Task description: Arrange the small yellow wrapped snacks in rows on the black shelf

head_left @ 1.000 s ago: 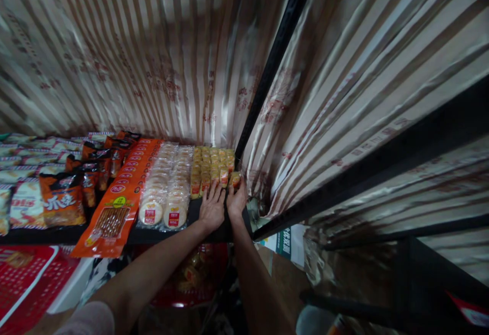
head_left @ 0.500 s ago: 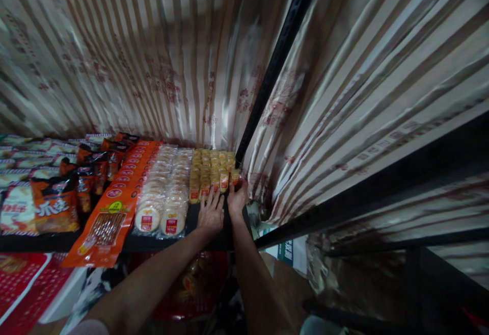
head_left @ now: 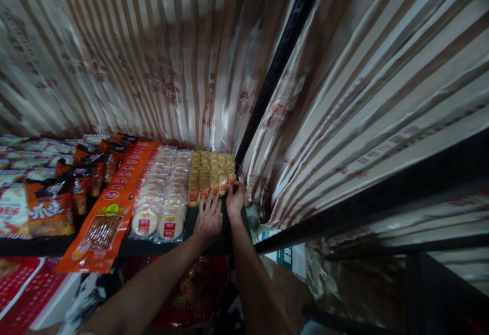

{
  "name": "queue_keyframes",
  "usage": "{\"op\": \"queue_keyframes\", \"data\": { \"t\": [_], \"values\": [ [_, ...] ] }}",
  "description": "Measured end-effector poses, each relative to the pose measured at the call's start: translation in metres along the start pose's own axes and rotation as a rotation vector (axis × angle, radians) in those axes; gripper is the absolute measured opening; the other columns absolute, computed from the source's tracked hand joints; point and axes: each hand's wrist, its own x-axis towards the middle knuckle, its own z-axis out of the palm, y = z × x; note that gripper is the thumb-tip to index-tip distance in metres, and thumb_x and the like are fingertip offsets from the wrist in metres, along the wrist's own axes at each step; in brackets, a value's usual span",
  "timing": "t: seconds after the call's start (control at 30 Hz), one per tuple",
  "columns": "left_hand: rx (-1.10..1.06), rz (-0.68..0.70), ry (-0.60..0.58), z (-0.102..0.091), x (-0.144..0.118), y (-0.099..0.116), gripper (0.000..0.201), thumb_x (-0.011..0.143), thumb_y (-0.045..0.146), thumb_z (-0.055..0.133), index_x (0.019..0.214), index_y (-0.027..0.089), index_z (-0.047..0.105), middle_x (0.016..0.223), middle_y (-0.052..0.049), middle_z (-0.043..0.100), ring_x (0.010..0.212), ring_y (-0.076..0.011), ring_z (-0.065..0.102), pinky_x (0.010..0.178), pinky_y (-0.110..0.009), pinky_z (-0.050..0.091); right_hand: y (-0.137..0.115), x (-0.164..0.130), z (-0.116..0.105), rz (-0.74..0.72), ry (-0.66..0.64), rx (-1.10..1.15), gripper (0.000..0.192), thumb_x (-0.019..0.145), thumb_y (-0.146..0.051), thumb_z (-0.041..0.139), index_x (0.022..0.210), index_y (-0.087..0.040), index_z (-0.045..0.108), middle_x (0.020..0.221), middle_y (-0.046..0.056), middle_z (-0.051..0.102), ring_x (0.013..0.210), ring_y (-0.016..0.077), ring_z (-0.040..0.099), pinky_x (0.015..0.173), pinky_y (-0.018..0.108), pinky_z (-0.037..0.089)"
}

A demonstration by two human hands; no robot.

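at the right end of the dark shelf (head_left: 214,243), the small yellow snack packs (head_left: 212,174) lie in tidy rows; the left hand (head_left: 208,218) rests flat, fingers spread, just before them, and the right hand (head_left: 235,200) pinches the nearest pack.

Small yellow snack packs (head_left: 212,174) lie in rows at the shelf's right end.
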Motion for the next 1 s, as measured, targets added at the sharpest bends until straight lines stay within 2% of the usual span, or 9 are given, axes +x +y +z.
{"op": "queue_keyframes", "data": {
  "t": [0.3, 0.6, 1.0],
  "values": [
    [0.002, 0.013, -0.008, -0.003, 0.000, 0.001, 0.043, 0.084, 0.023, 0.042, 0.124, 0.010, 0.052, 0.146, -0.013, 0.035, 0.139, -0.0316, 0.018, 0.110, -0.055, 0.021, -0.007, 0.000, -0.001, -0.008, 0.021, -0.092, 0.016, 0.079, -0.029, 0.045, 0.084, -0.017, 0.054, 0.086, 0.008, 0.060, 0.087, 0.0214, 0.053, 0.087, 0.036, 0.040],
    [-0.014, 0.017, 0.018, 0.001, -0.001, 0.000, 0.041, 0.084, 0.022, 0.041, 0.123, 0.011, 0.053, 0.144, -0.014, 0.038, 0.139, -0.0307, 0.019, 0.110, -0.055, 0.020, -0.006, -0.014, -0.009, -0.082, -0.019, -0.082, 0.029, 0.080, -0.017, 0.038, 0.098, -0.015, 0.061, 0.100, 0.012, 0.061, 0.097, 0.0212, 0.052, 0.089, 0.036, 0.041],
    [-0.040, 0.016, 0.001, 0.001, -0.002, -0.001, 0.040, 0.083, 0.021, 0.042, 0.120, 0.010, 0.055, 0.145, -0.014, 0.035, 0.139, -0.0310, 0.017, 0.111, -0.054, 0.020, -0.004, -0.013, -0.009, -0.129, -0.027, -0.099, 0.039, 0.074, -0.010, 0.035, 0.100, -0.011, 0.064, 0.099, 0.013, 0.062, 0.096, 0.0208, 0.053, 0.092, 0.037, 0.042]
  ]
}}
